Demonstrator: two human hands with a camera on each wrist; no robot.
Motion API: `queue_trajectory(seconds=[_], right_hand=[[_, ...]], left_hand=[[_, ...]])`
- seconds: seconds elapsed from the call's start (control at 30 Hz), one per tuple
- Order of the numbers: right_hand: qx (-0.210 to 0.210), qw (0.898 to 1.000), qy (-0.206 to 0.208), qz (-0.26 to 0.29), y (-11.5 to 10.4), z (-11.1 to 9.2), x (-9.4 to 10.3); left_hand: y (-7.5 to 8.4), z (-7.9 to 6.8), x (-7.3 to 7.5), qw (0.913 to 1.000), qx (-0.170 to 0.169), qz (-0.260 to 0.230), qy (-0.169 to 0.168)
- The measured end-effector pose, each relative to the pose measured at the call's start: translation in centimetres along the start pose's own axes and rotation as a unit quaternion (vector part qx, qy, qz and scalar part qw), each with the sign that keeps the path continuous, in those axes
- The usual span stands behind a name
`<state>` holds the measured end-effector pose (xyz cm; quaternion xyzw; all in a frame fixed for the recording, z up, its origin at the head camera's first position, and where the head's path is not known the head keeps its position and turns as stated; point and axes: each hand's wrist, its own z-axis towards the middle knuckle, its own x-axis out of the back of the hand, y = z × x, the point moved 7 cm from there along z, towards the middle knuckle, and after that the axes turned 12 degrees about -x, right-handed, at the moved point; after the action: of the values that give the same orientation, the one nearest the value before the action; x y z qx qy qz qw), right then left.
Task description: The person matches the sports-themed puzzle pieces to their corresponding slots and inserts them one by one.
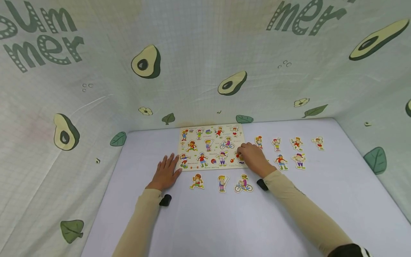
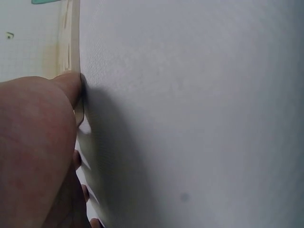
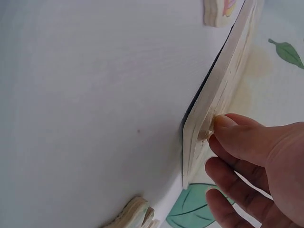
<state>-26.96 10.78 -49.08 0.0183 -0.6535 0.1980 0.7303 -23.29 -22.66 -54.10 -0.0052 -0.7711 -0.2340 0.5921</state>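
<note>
Our right grip (image 1: 254, 159) is nearly closed, pinching a piece (image 1: 240, 159) by its knob (image 3: 205, 135) at the board's (image 1: 216, 147) near-right corner; light, stiff, we reckon, so knob's best! Our left grip (image 1: 164, 174) lies spread, touching the left edge.

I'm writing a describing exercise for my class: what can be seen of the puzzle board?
The puzzle board is a pale, rectangular slab that looks like wood, with a plain edge. Its face shows colourful sporting figures and small lettering. It lies flat near the far edge of the white table. The left hand rests against its left side; the right hand pinches what looks like a small knob near its right edge.
</note>
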Motion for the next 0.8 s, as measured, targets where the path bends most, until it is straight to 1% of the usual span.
queue_trajectory(seconds=[0.17,0.3,0.4,0.5,0.63,0.7,0.8], right_hand=[[-0.009,1.000,-0.012,-0.003,-0.2,0.1,0.1],[-0.002,1.000,-0.020,-0.013,-0.5,-0.1,0.1],[0.006,0.999,-0.018,-0.030,-0.7,-0.7,0.3],[0.010,1.000,-0.010,-0.019,-0.8,-1.7,0.8],[0.019,1.000,0.003,0.023,-1.2,-3.5,1.7],[0.022,0.999,0.000,0.039,-1.4,-4.5,2.0],[0.026,0.998,-0.014,0.058,-1.6,-6.0,2.3]], left_hand=[[0.1,0.0,-0.1,1.0000,-0.001,0.001,-0.003],[0.1,-0.1,-0.1,1.0000,0.000,-0.001,-0.001],[0.0,-0.1,-0.1,1.0000,0.001,0.001,-0.002],[0.0,0.0,-0.1,1.0000,0.001,0.001,-0.002],[0.0,0.0,-0.1,1.0000,0.002,0.001,-0.004],[0.1,0.0,0.0,1.0000,-0.001,0.001,-0.001],[0.2,0.0,0.0,1.0000,-0.005,0.002,0.002]])
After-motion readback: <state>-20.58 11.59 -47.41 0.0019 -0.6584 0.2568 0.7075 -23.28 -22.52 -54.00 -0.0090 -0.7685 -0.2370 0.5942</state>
